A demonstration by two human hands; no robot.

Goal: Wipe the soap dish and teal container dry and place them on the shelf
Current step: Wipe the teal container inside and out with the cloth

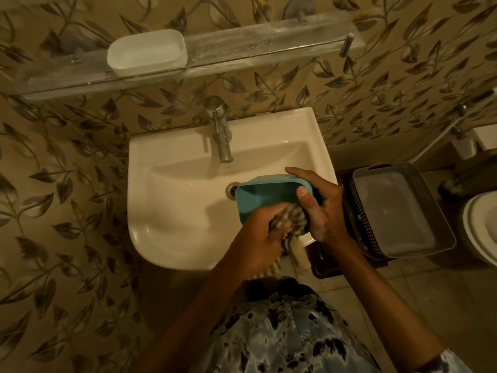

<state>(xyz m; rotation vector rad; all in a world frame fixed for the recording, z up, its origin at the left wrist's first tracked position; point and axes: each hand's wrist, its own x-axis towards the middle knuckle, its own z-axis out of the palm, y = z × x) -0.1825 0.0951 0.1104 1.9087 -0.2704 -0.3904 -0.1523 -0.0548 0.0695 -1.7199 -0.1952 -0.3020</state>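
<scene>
The teal container [265, 196] is held over the right side of the white sink [172, 200], tilted with its opening towards me. My right hand [318, 208] grips its right end, thumb over the rim. My left hand [262, 232] presses a striped cloth [291, 224] against the container's near end, and the cloth's tail hangs down below. The white soap dish [147, 53] stands on the left part of the glass shelf [269, 47] on the wall above the sink.
A chrome tap [221, 133] juts over the basin, with the drain [232, 190] just left of the container. A grey basket [398, 211] sits on a dark stand to the right, a toilet [478, 227] beyond it. The right half of the shelf is bare.
</scene>
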